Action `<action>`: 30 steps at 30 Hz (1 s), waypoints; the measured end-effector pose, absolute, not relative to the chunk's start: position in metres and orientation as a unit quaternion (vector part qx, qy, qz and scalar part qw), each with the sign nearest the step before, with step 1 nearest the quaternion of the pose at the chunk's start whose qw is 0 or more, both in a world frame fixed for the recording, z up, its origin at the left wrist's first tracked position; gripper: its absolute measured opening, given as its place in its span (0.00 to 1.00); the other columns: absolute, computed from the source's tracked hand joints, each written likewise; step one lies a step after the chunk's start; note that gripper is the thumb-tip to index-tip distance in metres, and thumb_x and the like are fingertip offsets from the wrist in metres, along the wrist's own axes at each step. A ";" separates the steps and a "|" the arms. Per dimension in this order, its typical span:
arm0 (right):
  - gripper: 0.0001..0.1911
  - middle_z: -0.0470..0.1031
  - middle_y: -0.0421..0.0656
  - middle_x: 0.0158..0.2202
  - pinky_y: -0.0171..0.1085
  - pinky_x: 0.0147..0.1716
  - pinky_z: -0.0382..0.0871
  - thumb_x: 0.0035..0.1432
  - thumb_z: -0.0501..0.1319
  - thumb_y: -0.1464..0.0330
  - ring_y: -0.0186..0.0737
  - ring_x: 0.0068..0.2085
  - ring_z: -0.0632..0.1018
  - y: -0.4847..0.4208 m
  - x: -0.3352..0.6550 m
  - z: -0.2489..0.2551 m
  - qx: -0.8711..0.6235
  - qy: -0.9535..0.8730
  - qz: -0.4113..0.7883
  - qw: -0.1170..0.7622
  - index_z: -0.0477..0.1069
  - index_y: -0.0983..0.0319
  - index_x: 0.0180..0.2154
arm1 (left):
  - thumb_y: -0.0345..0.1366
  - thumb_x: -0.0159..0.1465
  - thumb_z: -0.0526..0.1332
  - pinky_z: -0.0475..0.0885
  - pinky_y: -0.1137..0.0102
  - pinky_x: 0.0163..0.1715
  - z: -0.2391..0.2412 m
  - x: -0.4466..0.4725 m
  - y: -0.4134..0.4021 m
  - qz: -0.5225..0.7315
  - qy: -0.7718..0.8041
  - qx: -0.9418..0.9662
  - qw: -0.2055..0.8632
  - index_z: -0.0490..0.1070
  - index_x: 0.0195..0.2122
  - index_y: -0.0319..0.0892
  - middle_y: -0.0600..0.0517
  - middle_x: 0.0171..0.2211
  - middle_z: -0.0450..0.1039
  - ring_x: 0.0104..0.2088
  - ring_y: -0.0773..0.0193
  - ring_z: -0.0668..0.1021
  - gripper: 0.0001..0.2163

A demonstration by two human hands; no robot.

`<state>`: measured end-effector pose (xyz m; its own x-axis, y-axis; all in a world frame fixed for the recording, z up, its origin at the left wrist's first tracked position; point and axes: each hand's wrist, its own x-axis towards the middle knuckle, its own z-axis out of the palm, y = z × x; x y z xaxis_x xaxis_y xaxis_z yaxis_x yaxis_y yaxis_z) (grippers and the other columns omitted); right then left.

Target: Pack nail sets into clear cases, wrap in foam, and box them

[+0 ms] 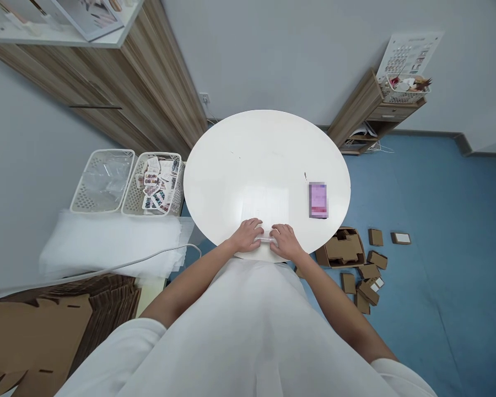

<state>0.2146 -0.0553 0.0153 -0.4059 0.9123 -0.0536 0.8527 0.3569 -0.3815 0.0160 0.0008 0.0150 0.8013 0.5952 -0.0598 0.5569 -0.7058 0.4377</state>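
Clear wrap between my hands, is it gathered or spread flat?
Gathered, it seems: the wrap shows as a narrow strip between the left hand and right hand. A faint sheet looks flat beyond; whether they join is unclear.

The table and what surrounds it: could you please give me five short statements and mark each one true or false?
1. The left hand and right hand both touch a small pale item. True.
2. The purple rectangular item lies near the table's left edge. False: the purple rectangular item lies toward the right edge of the table.
3. Two white baskets stand to the left of the table. True.
4. The small brown boxes are stacked on the table. False: the small brown boxes lie on the floor, to the right.
5. The floor is blue. True.
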 end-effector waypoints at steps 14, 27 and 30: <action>0.16 0.69 0.47 0.42 0.42 0.44 0.59 0.58 0.50 0.65 0.42 0.42 0.69 -0.060 0.213 0.009 -0.618 -0.741 0.229 0.130 0.63 0.60 0.48 | 0.38 0.61 0.50 0.61 0.63 0.41 0.011 0.018 0.006 0.014 0.352 0.897 0.267 0.65 0.44 0.45 0.48 0.41 0.67 0.42 0.59 0.69 0.12; 0.13 0.72 0.42 0.41 0.38 0.40 0.61 0.58 0.50 0.65 0.39 0.39 0.72 -0.022 0.219 0.017 -0.654 -0.684 0.298 0.125 0.64 0.59 0.45 | 0.43 0.58 0.53 0.65 0.67 0.38 0.014 0.011 0.026 0.064 0.500 0.771 0.390 0.66 0.40 0.47 0.54 0.38 0.73 0.37 0.62 0.74 0.11; 0.13 0.72 0.41 0.40 0.38 0.40 0.61 0.57 0.52 0.65 0.38 0.38 0.72 -0.010 0.221 0.014 -0.664 -0.665 0.325 0.107 0.64 0.59 0.44 | 0.44 0.58 0.52 0.65 0.68 0.37 0.013 0.015 0.032 0.039 0.520 0.751 0.405 0.67 0.38 0.47 0.54 0.37 0.73 0.37 0.61 0.73 0.11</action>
